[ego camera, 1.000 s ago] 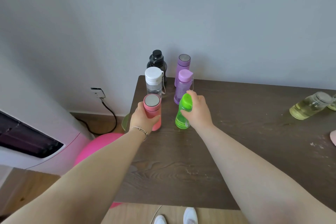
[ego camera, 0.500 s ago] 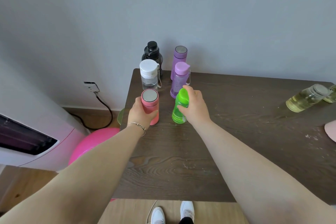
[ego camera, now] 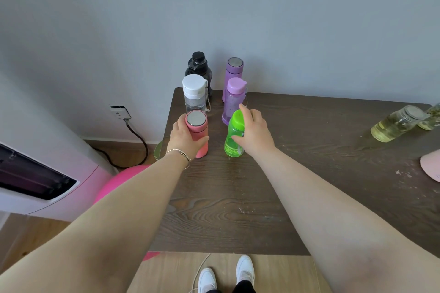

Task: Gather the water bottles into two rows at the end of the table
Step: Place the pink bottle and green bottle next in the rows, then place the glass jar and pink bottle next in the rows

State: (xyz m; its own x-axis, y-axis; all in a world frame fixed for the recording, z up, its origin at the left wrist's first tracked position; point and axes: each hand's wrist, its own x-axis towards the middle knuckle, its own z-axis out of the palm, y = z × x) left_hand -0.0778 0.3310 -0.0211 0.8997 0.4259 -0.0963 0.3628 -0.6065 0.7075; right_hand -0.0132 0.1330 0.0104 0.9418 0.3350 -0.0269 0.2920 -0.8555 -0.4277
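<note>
Several bottles stand in two lines at the left end of the dark wooden table (ego camera: 309, 173). The left line holds a black bottle (ego camera: 198, 66), a clear bottle with a white cap (ego camera: 194, 93) and a pink bottle (ego camera: 198, 133). The right line holds a purple flask (ego camera: 234, 71), a purple see-through bottle (ego camera: 233, 100) and a green bottle (ego camera: 234, 135). My left hand (ego camera: 184, 138) grips the pink bottle from its left side. My right hand (ego camera: 253, 133) grips the green bottle, with a finger over its cap. Both bottles stand upright on the table.
Two glass jars of yellowish liquid (ego camera: 397, 123) lie at the table's far right, with a pink object (ego camera: 431, 164) at the right edge. Left of the table are a white appliance (ego camera: 35, 173), a pink ball (ego camera: 121, 181) and a wall socket with a black cable (ego camera: 121, 112).
Both hands stay on the pink and green bottles, which sit in the same places behind the other bottles. The camera view has shifted slightly.
</note>
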